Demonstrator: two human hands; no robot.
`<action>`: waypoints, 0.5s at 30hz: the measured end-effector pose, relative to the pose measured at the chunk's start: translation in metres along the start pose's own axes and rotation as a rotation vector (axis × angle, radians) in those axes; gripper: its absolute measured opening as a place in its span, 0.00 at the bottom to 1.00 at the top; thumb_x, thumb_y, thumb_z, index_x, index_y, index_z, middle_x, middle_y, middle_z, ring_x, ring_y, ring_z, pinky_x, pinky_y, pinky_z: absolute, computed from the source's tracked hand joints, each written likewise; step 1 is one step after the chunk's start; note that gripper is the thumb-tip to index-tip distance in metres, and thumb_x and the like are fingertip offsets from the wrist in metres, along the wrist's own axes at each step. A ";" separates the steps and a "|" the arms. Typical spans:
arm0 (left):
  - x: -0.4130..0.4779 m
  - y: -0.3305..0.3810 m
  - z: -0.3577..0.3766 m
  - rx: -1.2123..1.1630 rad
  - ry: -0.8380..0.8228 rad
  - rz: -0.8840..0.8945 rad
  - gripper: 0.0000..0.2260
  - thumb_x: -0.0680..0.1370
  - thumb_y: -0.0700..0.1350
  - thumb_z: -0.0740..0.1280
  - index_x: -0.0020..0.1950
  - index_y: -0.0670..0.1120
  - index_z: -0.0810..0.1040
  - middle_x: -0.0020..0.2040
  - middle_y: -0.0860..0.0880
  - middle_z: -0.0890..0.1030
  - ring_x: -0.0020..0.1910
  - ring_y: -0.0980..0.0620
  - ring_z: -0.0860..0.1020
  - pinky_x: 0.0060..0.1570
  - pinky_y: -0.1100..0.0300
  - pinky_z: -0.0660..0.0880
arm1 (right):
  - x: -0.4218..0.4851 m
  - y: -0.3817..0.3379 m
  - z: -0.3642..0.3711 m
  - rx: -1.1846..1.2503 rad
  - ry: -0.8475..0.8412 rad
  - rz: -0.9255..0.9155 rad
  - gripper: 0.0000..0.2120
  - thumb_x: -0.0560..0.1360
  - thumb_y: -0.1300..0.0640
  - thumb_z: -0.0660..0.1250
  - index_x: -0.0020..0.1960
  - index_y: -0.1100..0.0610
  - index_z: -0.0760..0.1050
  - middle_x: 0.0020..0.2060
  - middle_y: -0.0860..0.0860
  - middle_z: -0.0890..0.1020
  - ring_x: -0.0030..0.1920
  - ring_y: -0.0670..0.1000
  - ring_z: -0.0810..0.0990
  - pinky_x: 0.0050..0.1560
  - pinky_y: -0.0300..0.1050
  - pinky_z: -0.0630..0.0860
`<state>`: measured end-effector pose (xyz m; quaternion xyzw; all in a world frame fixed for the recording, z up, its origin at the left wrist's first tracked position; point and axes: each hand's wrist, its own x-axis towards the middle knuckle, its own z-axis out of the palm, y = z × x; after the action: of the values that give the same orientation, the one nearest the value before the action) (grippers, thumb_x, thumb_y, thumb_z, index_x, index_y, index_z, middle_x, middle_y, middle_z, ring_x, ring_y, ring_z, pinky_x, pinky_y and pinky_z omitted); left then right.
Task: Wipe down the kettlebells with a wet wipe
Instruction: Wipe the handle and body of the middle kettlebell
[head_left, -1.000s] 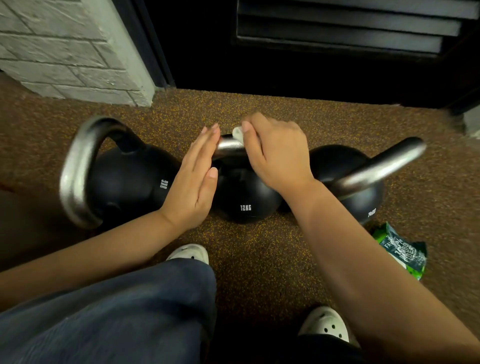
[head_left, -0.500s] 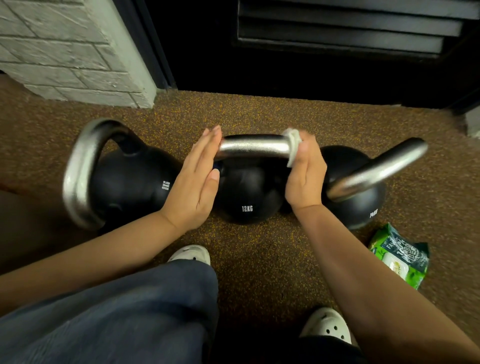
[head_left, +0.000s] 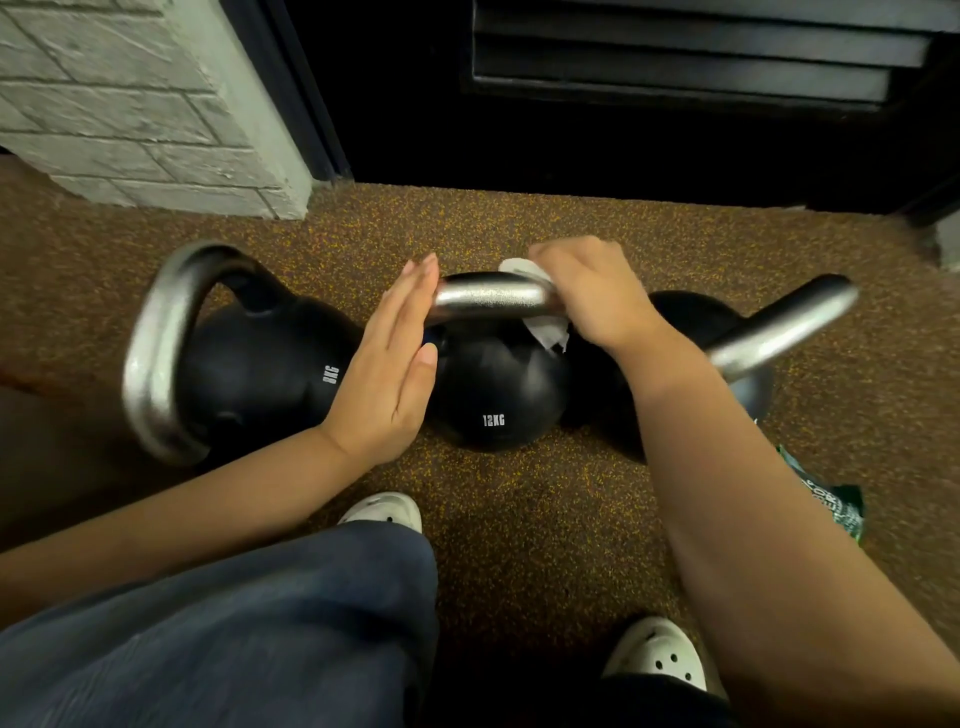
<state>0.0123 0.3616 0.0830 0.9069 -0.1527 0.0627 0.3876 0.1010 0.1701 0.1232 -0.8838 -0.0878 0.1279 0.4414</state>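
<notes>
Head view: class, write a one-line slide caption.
Right hand wraps a wet wipe around the 12KG kettlebell handle; flat left hand steadies it.

Right hand (head_left: 587, 296) rolled over top of handle (head_left: 488, 299); wipe (head_left: 545, 327) now hangs below.

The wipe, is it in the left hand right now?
No, the wipe is wrapped on the middle kettlebell's handle under the right hand, while the left hand is flat and empty.

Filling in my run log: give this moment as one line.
step: wiping middle kettlebell handle | right hand: wipe wrapped on handle | left hand: flat, bracing handle end
</notes>
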 end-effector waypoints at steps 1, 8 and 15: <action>0.000 0.000 0.000 0.004 0.001 0.001 0.25 0.80 0.44 0.49 0.76 0.38 0.51 0.76 0.47 0.54 0.77 0.51 0.51 0.75 0.59 0.48 | 0.002 -0.005 0.001 -0.094 -0.007 -0.043 0.20 0.76 0.49 0.56 0.28 0.56 0.64 0.25 0.51 0.70 0.34 0.55 0.70 0.40 0.49 0.66; -0.001 0.002 0.000 -0.071 0.040 -0.018 0.25 0.80 0.45 0.48 0.75 0.37 0.52 0.75 0.45 0.57 0.76 0.50 0.54 0.75 0.57 0.51 | 0.001 -0.025 0.017 -0.342 0.057 -0.268 0.16 0.73 0.47 0.51 0.43 0.51 0.76 0.38 0.55 0.80 0.45 0.61 0.77 0.44 0.48 0.69; 0.023 0.022 -0.019 -0.060 0.199 -0.038 0.22 0.81 0.45 0.48 0.72 0.37 0.65 0.74 0.43 0.60 0.75 0.49 0.59 0.74 0.53 0.54 | -0.021 -0.033 0.038 -0.362 0.204 -0.442 0.15 0.73 0.50 0.63 0.55 0.57 0.70 0.39 0.48 0.80 0.41 0.54 0.81 0.53 0.49 0.67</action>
<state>0.0270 0.3557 0.1167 0.8869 -0.0982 0.1407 0.4289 0.0679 0.2124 0.1311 -0.9158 -0.2546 -0.0785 0.3006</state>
